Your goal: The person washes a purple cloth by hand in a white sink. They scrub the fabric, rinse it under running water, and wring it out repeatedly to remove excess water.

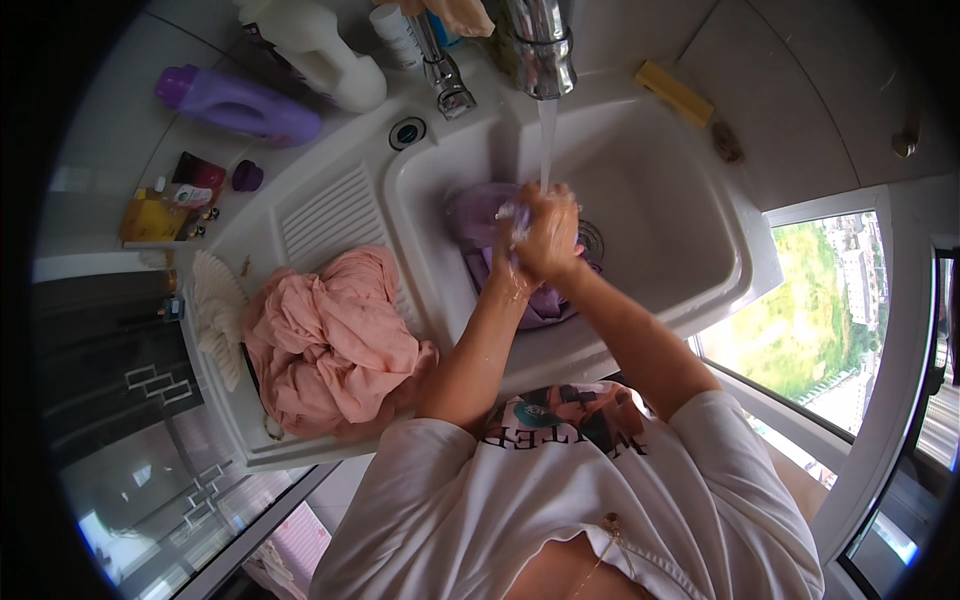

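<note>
We had our left hand (513, 228) and right hand (552, 225) pressed together directly under the water stream (547, 135); blur and splashing hid whether any fabric was caught between them, so we could not tell. The purple cloth (545, 306) lay in the sink (660, 170) beneath our hands and wrists, placed, we judged, where falling water could wet it. The drain (594, 239) showed just right of our hands. Well to their left, the pink cloth (335, 330) sat heaped on the ribbed surface (325, 215), perhaps to leave the basin free. The faucet (545, 55) hung ahead of our hands and probably limited any lift straight forward. Farther ahead and left were a smaller spout (452, 92), a white bottle (330, 60) and a purple bottle (235, 105); ahead and right, a yellow bar (675, 93) lay along the rim, out of the hands' way.
</note>
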Demonstrator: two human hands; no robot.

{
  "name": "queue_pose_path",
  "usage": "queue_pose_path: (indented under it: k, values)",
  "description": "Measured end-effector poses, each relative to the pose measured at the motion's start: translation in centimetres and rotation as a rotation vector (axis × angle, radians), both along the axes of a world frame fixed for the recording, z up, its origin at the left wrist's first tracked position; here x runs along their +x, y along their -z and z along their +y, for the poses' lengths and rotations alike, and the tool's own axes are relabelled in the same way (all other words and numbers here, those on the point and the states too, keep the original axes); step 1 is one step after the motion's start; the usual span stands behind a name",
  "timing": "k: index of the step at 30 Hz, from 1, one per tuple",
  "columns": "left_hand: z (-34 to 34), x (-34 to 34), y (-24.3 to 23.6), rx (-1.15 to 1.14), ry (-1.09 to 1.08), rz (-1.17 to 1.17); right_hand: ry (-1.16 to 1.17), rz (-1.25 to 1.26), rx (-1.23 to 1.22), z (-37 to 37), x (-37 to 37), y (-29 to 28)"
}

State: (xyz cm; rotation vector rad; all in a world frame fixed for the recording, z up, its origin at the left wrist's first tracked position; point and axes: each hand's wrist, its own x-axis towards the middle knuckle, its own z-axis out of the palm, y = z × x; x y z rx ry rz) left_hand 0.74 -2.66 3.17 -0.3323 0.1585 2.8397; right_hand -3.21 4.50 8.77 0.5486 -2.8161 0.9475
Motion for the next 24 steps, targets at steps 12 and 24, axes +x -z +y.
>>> queue_pose_path:
  k: [12, 24]
  values:
    - [-1.0, -0.4, -0.9, 0.032, 0.174, 0.218, -0.081, 0.245, -0.361, 1.3, 4.1, -2.5]
    - [1.5, -3.1, -1.5, -1.029, 0.029, -0.587, 0.187, -0.427, -0.648, 2.3, -0.3, 2.0]
